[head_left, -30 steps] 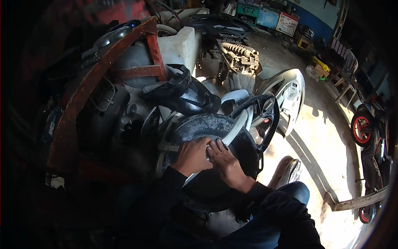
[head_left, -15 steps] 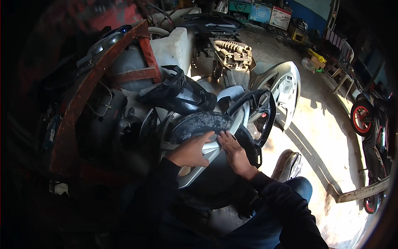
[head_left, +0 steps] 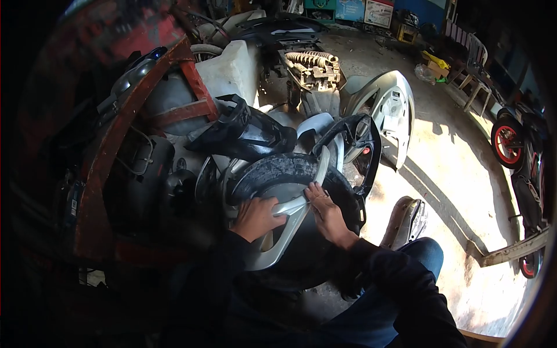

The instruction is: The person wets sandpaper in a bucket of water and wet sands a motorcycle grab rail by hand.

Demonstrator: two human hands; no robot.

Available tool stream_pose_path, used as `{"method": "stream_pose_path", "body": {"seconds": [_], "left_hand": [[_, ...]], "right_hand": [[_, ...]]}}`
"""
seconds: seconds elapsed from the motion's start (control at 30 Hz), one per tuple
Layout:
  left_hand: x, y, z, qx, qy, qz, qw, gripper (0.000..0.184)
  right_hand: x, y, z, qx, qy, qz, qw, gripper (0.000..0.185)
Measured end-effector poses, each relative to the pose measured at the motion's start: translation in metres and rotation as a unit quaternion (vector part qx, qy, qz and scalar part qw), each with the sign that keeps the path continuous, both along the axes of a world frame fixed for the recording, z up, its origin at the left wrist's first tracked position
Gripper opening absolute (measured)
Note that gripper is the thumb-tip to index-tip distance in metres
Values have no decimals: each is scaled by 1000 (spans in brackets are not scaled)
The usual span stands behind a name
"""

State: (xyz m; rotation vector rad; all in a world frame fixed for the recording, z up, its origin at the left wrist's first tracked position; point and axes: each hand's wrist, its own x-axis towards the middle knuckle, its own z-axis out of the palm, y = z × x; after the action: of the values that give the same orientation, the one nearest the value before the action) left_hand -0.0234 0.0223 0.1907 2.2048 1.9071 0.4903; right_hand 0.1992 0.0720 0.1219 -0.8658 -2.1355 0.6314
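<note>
A silver-grey plastic panel (head_left: 289, 235) with long curved arms lies over a black tyre (head_left: 278, 172). My left hand (head_left: 256, 218) is wrapped over the panel's left arm, its thumb and fingers curled on it. On the right, my right hand (head_left: 326, 214) rests on the place where the arms meet, fingers stretched out and close together, a ring on one of them. Its palm side is hidden. A black curved plastic part (head_left: 374, 156) stands just beyond the tyre's right side.
Beyond the tyre lie a dark fairing (head_left: 249, 130) and a large silver body panel (head_left: 397, 110). A red metal frame (head_left: 125, 116) rises on the left. Coil springs (head_left: 313, 60) sit further back. At right is a motorcycle with a red-rimmed wheel (head_left: 508, 142).
My left hand has shifted left and down, away from my right hand, and now curls on the panel's left arm. The panel has turned, showing more of its lower part. The view has shifted.
</note>
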Motion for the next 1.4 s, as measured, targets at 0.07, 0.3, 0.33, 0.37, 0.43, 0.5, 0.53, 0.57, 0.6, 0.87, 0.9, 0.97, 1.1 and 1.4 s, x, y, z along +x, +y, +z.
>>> {"method": "stream_pose_path", "body": {"seconds": [0.07,0.3,0.33,0.37,0.43,0.5,0.53,0.57,0.6,0.87,0.9,0.97,1.1,1.4], "left_hand": [[5,-4,1,-9,-3,-6,1000,36],[11,-5,2,-15,-59,5,998,32],[14,-5,4,-15,-57,6,998,32],[17,-5,3,-15,-57,8,998,31],[14,3,0,-7,-73,13,997,31],[8,-1,-2,-5,-98,1,995,32],[7,0,-1,-4,-96,2,995,32],[10,0,-1,-17,-86,9,996,33],[16,0,1,-30,-78,18,996,34],[16,8,0,-58,-122,33,990,26],[13,13,0,-90,-136,30,986,29],[9,12,1,-91,-167,8,982,32],[7,5,-1,-84,-229,-61,968,37],[2,11,-8,-163,-343,-109,919,37]], "right_hand": [[1,11,-1,-28,32,-61,997,43],[2,-4,11,-38,18,32,999,49],[4,7,3,-86,29,-2,996,48],[-2,7,7,-56,3,-19,998,44],[-16,-27,30,9,16,48,999,44],[-9,-37,39,-18,22,98,995,47],[-4,-24,28,29,3,53,998,46],[-8,-6,17,-6,15,9,1000,46],[-13,5,18,-42,24,-34,998,46],[-9,-6,12,-66,26,-13,997,51],[-18,-20,36,-26,13,22,999,48],[-20,-37,51,21,7,71,997,41],[-8,7,24,-101,33,-50,993,41],[-11,-21,46,14,-47,62,997,46]]}}
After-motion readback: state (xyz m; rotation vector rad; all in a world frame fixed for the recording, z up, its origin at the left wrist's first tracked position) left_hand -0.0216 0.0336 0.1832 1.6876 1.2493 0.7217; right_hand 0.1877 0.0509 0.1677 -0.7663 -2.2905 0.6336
